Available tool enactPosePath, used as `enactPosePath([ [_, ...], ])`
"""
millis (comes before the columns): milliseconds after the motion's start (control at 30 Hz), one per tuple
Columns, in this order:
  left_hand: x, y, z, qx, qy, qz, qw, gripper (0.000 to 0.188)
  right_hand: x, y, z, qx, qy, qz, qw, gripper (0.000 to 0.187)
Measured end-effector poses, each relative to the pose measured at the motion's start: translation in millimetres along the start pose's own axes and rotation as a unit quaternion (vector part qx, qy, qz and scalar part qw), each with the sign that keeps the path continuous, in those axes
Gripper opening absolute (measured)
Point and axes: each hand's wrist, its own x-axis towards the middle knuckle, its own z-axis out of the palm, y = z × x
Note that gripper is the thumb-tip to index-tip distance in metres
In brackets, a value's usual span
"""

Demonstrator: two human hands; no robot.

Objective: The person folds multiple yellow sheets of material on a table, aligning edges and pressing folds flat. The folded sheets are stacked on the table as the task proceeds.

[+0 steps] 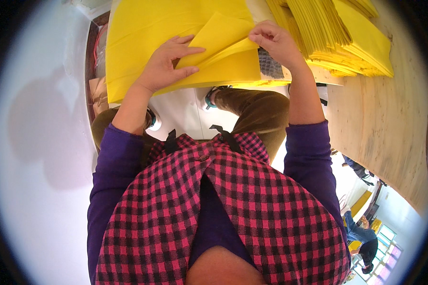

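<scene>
A large yellow fabric sheet (pixel 147 26) is spread over the table before me, its near edge hanging at the table's front. On top lies a smaller folded yellow fabric piece (pixel 223 32), with a slanting crease and a raised flap. My left hand (pixel 170 62) rests on its left end, fingers apart and thumb stretched out. At the piece's right end my right hand (pixel 277 43) pinches the edge between thumb and forefinger, the other fingers curled. A grey textured cloth (pixel 270 65) shows just under my right wrist.
Stacks of folded yellow fabric (pixel 318 28) stand at the upper right on a pale wooden tabletop (pixel 366 109). A white wall (pixel 43 128) runs along my left. Brown paper (pixel 98 92) sits beside the table's left edge. Far off at lower right, another person (pixel 364 237) bends over.
</scene>
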Motion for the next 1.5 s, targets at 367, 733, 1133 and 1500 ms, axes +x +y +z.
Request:
enactPosePath([
  [367,0.7,-2.3,0.8,0.002,-0.001,0.005,1.000,0.043,-14.9,-0.5,-4.8,-0.007,-0.042,0.096,0.995,0.019],
  [733,1.7,11.8,-1.7,0.029,0.008,0.015,0.999,0.053,-5.0,-8.0,13.0,-0.182,0.066,-0.021,0.981,0.074],
  [1133,5.9,38.2,-5.3,0.215,-0.035,0.049,0.975,0.073,-8.8,-4.9,17.2,-0.060,0.031,-0.076,0.995,0.081],
  [1500,-8.8,47.9,2.9,0.250,-0.036,0.005,0.968,0.074,-39.4,7.6,24.8,0.015,0.052,-0.050,0.997,0.051],
])
